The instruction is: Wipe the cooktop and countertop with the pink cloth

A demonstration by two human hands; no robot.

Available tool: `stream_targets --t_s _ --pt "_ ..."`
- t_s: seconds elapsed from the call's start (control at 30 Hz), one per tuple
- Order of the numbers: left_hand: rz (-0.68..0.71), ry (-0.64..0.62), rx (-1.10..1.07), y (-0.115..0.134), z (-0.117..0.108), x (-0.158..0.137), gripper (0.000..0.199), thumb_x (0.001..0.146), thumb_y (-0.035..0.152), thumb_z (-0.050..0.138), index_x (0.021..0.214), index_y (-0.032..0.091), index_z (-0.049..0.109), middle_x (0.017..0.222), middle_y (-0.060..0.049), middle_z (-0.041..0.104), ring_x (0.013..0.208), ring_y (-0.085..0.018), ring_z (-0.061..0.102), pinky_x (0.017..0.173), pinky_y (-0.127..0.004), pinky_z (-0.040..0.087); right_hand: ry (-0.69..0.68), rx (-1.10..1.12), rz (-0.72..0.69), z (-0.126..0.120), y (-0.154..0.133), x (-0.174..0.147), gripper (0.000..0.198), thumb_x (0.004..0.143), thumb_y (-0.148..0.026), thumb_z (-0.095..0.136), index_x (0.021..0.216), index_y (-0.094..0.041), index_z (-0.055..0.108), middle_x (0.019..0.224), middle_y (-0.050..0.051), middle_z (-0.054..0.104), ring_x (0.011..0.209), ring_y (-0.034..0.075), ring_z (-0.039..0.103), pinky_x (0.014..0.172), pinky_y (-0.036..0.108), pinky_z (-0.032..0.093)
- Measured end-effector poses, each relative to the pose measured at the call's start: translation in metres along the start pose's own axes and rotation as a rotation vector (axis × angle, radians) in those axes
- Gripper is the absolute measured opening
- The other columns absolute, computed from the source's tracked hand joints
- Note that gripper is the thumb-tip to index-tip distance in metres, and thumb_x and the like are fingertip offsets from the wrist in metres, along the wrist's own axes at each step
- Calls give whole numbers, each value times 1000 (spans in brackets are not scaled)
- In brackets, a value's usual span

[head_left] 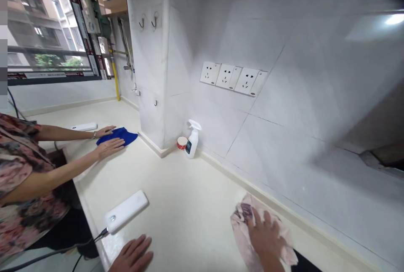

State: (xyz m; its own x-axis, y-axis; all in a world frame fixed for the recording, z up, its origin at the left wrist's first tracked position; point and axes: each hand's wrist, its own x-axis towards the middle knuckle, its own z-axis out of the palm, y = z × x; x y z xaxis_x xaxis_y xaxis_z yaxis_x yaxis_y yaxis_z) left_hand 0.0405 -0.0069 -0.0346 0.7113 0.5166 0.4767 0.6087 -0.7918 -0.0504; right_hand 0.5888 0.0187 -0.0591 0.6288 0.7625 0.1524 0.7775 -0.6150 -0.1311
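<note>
My right hand [267, 236] lies flat with spread fingers on a crumpled pale pink cloth [241, 230], pressing it to the cream countertop [189, 204] near the wall. A dark printed patch shows on the cloth beside my fingers. At the counter's front edge, my left hand [134, 255] rests palm down with its fingers stretched out and nothing in it. Just beyond it lies a white power bank [126, 211] with a black cable plugged into its near end.
A co-worker's two hands [109, 148] press a blue cloth [126, 136] on the counter at left. In the wall corner stand a white spray bottle [192, 139] and a small red-and-white tub [182, 143]. Another white device [85, 127] lies behind the co-worker's arm. Sockets [233, 79] line the wall.
</note>
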Motion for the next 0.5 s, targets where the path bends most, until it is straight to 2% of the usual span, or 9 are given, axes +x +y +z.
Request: stream_targets --t_s 0.07,0.13,0.27,0.4,0.5 --pt "3 -6 -4 0 -4 4 61 94 41 59 152 30 44 155 -6 49 144 -26 45 112 -40 44 29 -1 17 -2 15 -14 58 96 -60 35 148 -39 48 161 10 35 142 45 33 103 71 31" --pt "-5 -20 -17 0 -6 8 59 94 41 60 151 32 46 154 -6 51 140 -26 50 111 -38 44 44 -5 7 -9 16 -36 57 97 -58 36 148 -36 49 161 11 36 140 44 35 104 69 31" --pt "-2 -28 -45 -5 -3 13 53 95 40 59 146 33 52 150 -5 55 133 -26 57 108 -38 44 49 -32 40 -30 -4 -93 53 99 -52 36 147 -35 51 160 11 36 140 43 34 102 66 36" --pt "44 -26 -71 -13 6 16 46 94 41 60 139 31 59 150 -6 55 136 -28 53 107 -40 43 56 -80 59 -53 -25 -157 48 101 -46 41 146 -35 52 160 10 37 140 40 33 102 65 36" --pt "27 -41 -127 -18 11 19 44 95 42 57 136 30 61 151 -6 54 137 -29 51 106 -41 43 55 -75 96 -66 -35 -210 45 100 -42 45 144 -36 55 160 8 38 140 39 34 102 63 37"
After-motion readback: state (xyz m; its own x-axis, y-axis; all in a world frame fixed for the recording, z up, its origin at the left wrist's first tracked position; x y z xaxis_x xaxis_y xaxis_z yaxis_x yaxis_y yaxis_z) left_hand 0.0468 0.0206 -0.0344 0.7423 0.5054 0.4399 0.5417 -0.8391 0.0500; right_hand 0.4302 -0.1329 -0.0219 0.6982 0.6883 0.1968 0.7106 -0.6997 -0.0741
